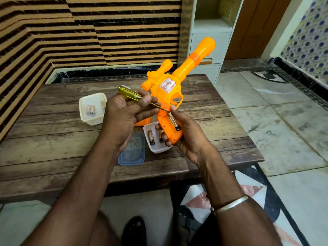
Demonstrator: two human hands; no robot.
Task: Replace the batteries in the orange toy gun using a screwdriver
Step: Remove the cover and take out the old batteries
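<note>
With the right hand (pixel 186 137) gripping the orange toy gun (pixel 166 89), the left hand (pixel 122 110) clasping the screwdriver (pixel 129 94) should gently lever the battery (pixel 173 120) out.

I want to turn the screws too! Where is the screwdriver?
In the head view, the left hand holds the screwdriver just left of the orange toy gun, its tip at the gun's grip.

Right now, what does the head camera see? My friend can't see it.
The right hand holds an orange toy gun by its grip, one battery showing in the open compartment, while the left hand pokes a yellow-handled screwdriver there. Two white tubs holding batteries sit on the wooden table.
</note>
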